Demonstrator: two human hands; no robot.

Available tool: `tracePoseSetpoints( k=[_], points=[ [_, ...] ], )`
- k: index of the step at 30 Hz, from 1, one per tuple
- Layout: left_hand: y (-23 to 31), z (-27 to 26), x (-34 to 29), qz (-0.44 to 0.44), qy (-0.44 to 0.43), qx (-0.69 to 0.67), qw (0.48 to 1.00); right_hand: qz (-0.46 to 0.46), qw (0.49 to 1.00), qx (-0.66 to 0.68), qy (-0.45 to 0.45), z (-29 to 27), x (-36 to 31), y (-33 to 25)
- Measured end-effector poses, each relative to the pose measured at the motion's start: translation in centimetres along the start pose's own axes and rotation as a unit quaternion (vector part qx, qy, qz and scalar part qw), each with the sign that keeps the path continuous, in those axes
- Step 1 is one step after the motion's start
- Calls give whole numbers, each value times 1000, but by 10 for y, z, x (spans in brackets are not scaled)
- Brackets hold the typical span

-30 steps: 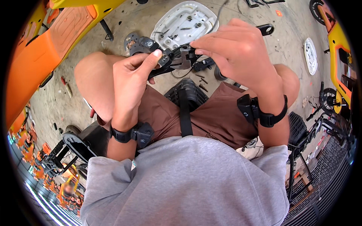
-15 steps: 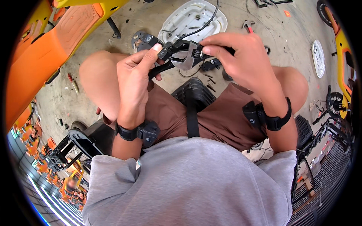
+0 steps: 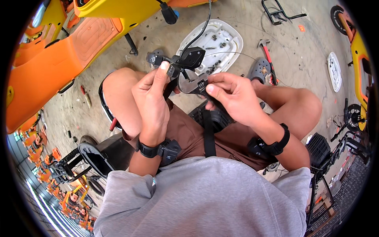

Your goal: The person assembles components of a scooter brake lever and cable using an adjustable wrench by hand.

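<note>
Near the top middle of my lap, my left hand (image 3: 152, 96) is closed around a black brake lever assembly (image 3: 192, 58), thumb pressed on its clamp end. A black cable (image 3: 203, 28) rises from it. My right hand (image 3: 237, 96) grips an adjustable wrench (image 3: 190, 83) just behind its jaw, fingers at the adjusting screw. The wrench's grey jaws sit against the underside of the lever assembly; whether they clasp a nut I cannot tell. Most of the wrench handle is hidden under my right hand.
Beyond my hands lies a white plastic tray (image 3: 233, 41) with loose bolts. A red-handled hammer (image 3: 268, 57) rests by my grey clog (image 3: 259, 69). An orange and yellow scooter body (image 3: 94, 37) stands at left, a screwdriver (image 3: 85, 96) on the floor below it.
My right hand has come down with the wrench, whose handle now slants toward the lower right. The lever assembly has tilted, showing its flat black face. The view has shifted, bringing the hammer and clog in.
</note>
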State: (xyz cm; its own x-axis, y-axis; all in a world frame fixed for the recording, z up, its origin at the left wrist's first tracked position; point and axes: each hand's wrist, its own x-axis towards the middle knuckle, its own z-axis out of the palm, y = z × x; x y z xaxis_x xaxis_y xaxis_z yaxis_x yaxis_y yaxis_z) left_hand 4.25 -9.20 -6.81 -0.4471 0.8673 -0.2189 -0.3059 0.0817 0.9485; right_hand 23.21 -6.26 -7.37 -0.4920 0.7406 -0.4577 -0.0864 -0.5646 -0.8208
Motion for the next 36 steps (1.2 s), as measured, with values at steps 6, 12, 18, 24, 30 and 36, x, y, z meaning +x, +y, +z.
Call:
tracePoseSetpoints(
  k=[6,12,18,24,30,36],
  points=[
    [-2,5,-3,58,33,-17,998,42,995,58,-72,9,2,7],
    [6,2,-3,16,-27,-102,994,-301,890,-339,36,-3,-15,-9],
    [10,4,-16,32,-45,-2,998,-512,668,-525,126,-19,-9,-53],
    [13,-4,-16,13,-96,64,993,-521,639,-558,98,-26,-11,-65],
    [14,0,-14,-36,-71,88,993,-548,625,-550,82,-30,-3,-63],
    [12,7,-14,-56,-48,71,995,-492,672,-545,94,-30,-5,-66]
  ],
)
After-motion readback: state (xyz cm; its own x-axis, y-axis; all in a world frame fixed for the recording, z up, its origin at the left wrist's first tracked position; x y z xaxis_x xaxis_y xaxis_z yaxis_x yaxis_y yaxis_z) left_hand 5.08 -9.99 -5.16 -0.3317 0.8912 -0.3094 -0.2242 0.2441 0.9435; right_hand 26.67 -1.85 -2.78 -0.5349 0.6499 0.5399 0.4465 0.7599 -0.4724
